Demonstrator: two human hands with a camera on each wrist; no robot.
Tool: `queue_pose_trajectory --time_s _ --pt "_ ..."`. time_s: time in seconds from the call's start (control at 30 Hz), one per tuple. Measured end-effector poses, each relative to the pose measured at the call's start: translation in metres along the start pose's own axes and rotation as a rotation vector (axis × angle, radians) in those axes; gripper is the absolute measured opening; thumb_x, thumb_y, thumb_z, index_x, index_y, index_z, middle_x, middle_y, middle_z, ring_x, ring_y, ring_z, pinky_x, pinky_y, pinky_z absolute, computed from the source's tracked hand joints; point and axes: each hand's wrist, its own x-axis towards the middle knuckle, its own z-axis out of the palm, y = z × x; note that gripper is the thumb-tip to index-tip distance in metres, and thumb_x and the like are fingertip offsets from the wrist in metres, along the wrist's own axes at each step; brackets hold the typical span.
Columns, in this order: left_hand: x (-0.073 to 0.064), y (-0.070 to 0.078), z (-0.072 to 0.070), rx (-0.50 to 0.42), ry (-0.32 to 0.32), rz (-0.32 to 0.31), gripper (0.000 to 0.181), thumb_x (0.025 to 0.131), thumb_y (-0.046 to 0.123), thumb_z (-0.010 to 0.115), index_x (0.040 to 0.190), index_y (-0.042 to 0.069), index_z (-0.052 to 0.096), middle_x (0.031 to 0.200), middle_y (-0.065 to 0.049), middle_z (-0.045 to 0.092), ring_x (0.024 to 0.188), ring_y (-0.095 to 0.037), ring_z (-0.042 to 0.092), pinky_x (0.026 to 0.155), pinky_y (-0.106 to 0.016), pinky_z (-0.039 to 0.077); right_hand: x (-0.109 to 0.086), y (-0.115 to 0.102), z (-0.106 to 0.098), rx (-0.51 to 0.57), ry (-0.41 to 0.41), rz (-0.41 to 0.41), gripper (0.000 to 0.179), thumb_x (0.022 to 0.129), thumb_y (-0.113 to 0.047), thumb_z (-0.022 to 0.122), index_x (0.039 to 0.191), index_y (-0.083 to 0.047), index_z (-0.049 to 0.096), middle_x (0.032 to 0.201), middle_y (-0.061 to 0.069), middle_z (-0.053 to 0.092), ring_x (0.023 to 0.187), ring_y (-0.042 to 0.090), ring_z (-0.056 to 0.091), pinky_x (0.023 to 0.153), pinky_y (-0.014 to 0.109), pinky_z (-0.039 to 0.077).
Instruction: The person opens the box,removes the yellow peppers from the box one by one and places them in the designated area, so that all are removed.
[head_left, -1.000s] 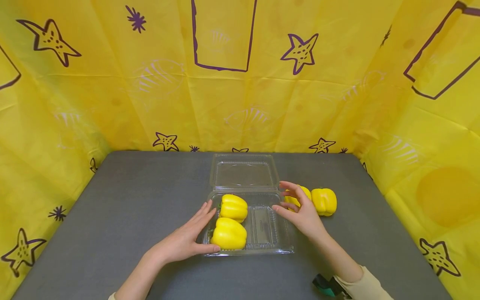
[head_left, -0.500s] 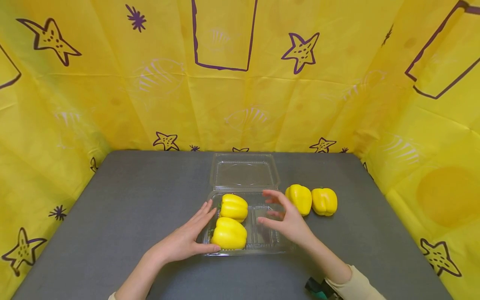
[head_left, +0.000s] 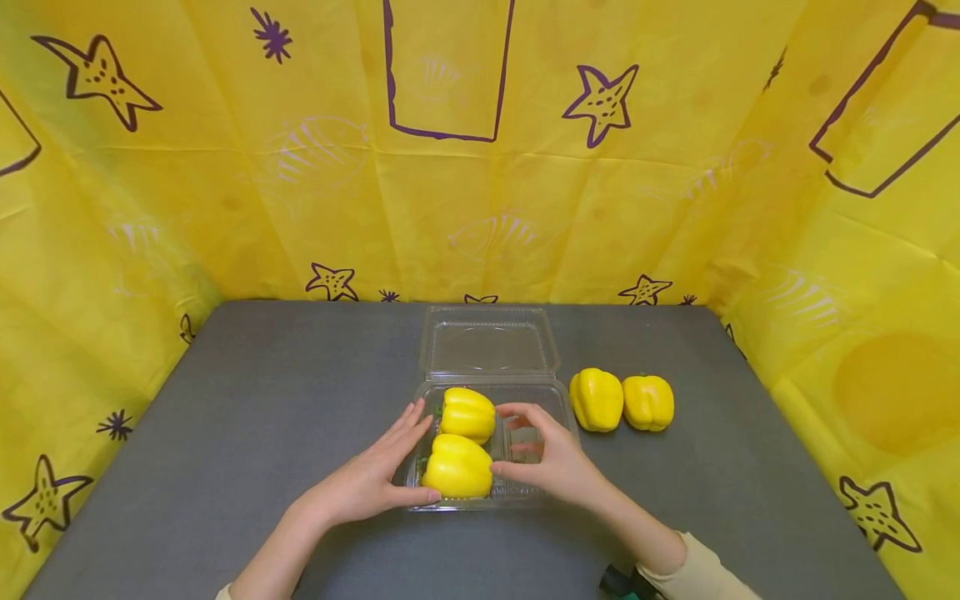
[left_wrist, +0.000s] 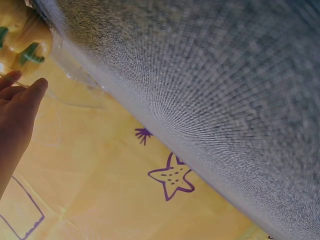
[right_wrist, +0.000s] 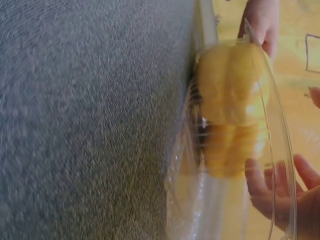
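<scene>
Head view, grey table (head_left: 300, 375), yellow starfish backdrop (head_left: 450, 187), spread left hand (head_left: 375, 475), spread right hand (head_left: 558, 458)

A yellow cloth (head_left: 420, 196) rises behind the far edge of the grey desk (head_left: 300, 375) and along its left and right edges, printed with purple-outlined starfish (head_left: 603, 104), pale striped fish (head_left: 321, 157) and, beyond the right edge, an orange round patch (head_left: 903, 396)

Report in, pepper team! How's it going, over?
Left hand at clear container, left side. Right hand at two yellow peppers inside, contact unclear. Two more peppers outside, right. Lid open, nothing seen blocking.
</scene>
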Motion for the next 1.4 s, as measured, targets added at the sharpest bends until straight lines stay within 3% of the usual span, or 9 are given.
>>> queue_pose_trajectory --time_s 0.17,0.37,0.7,0.9,1.17,1.4 --pt "0.0 0.0 0.0 0.002 0.001 0.005 0.105 0.079 0.06 0.071 0.156 0.009 0.021 0.163 -0.003 0.0 0.149 -0.024 0.001 0.109 -0.061 0.025 0.0 -0.003 0.007 -0.004 -0.035 0.035 0.064 0.079 -0.02 0.083 0.133 -0.009 0.051 0.133 0.009 0.052 0.115 0.037 0.049 0.088 0.037 0.054" --pt "0.0 0.0 0.0 -0.001 0.0 0.008 0.105 0.079 0.06 0.071 0.156 0.009 0.021 0.163 -0.003 0.0 0.149 -0.024 0.001 0.109 -0.061 0.025 0.0 -0.006 0.014 -0.031 -0.05 0.02 0.063 0.078 -0.021 0.084 0.131 -0.008 0.053 0.128 0.01 0.054 0.111 0.036 0.051 0.085 0.041 0.055" --pt "0.0 -0.002 0.0 0.022 0.001 0.01 0.107 0.078 0.062 0.071 0.156 0.009 0.022 0.163 -0.004 0.001 0.149 -0.025 0.002 0.108 -0.062 0.027 0.001 -0.001 0.023 -0.123 -0.046 -0.033 0.064 0.075 -0.025 0.086 0.128 -0.009 0.055 0.121 0.007 0.057 0.105 0.03 0.055 0.08 0.029 0.056" --pt "0.0 -0.002 0.0 0.024 -0.002 0.006 0.107 0.077 0.063 0.07 0.156 0.009 0.021 0.163 -0.003 0.0 0.149 -0.024 0.002 0.108 -0.061 0.028 0.002 -0.001 0.029 -0.17 -0.041 -0.058 0.064 0.074 -0.029 0.086 0.127 -0.011 0.056 0.121 0.002 0.058 0.103 0.026 0.056 0.078 0.032 0.057" --pt "0.0 -0.001 0.0 0.019 -0.003 0.009 0.107 0.077 0.063 0.071 0.156 0.01 0.021 0.163 -0.003 0.0 0.149 -0.025 0.003 0.106 -0.062 0.029 0.004 -0.002 0.036 -0.226 -0.065 -0.05 0.067 0.074 -0.032 0.086 0.129 -0.013 0.054 0.122 -0.003 0.055 0.103 0.016 0.054 0.078 0.021 0.053" --pt "0.0 -0.002 0.0 0.014 -0.001 0.015 0.107 0.077 0.061 0.072 0.156 0.009 0.021 0.163 -0.004 0.001 0.149 -0.026 0.003 0.106 -0.062 0.029 0.006 -0.003 0.04 -0.333 -0.06 -0.041 0.069 0.073 -0.038 0.086 0.129 -0.015 0.054 0.122 -0.004 0.055 0.1 0.014 0.053 0.076 0.025 0.054"
